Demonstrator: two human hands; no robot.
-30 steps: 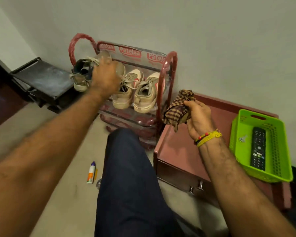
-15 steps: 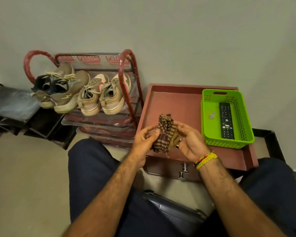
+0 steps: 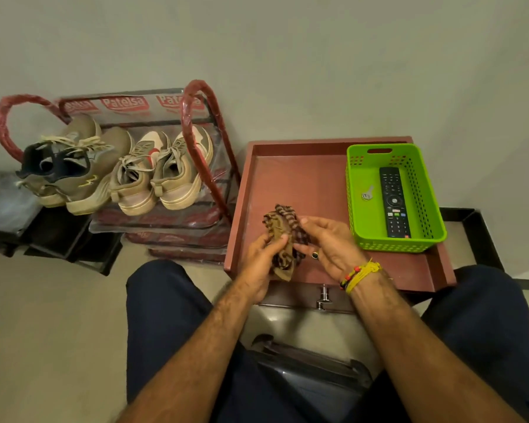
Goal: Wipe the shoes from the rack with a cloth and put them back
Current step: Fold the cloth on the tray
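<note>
1. The person sits facing a grey wall, and both hands meet in the middle of the view over the near edge of a low reddish-brown table [image 3: 306,178].
2. The left hand [image 3: 258,268] and the right hand [image 3: 330,242] hold between them a crumpled checked cloth [image 3: 283,239] in brown and beige.
3. The grip of the left hand is pinching the cloth with thumb and fingers on its left side; the grip of the right hand is pressed on the cloth from the right, with the fingertips touching the fabric.
4. The right hand wears a dark ring, and the right wrist carries yellow and beaded thread bands [image 3: 359,274].
5. The shoe rack [image 3: 196,117], with red tube frame and clear plastic wrap, stands to the left of the table, against the wall.
6. Four shoes stand on its top shelf: an olive pair of sneakers [image 3: 74,166] on the left and a beige pair of sneakers [image 3: 162,175] on the right, heels toward the person.
7. A green plastic basket [image 3: 361,184] stands on the right part of the table, with a black remote control [image 3: 393,203] and a small key [image 3: 367,193] lying inside.
</note>
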